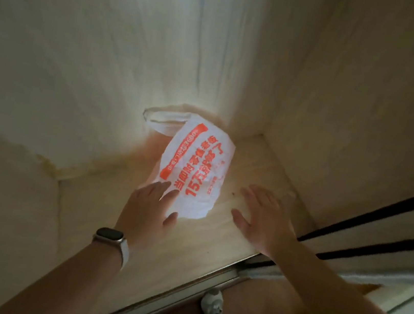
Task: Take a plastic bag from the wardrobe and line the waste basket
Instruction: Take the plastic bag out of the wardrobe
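A person reached with both hands into an open wardrobe, where a white plastic bag (194, 171) printed in orange lay crumpled on the pale wooden floor (117, 213) of the compartment, its handle loop toward the back corner. The left hand (151, 206), a watch (110, 236) at the wrist, rested spread on the bag's near edge, thumb beneath the corner but not yet pinching it; the right hand (262, 216) hovered flat and empty just beside the bag, fingers splayed. Closing thumb and fingers on the near edge — rather than pressing down — looked the surest way to lift thin film off a smooth board. The compartment was otherwise bare, walled at left, back and right, with the sliding-door track (180, 295) along the front lip; the clear way out was toward the person. No waste basket was in view.
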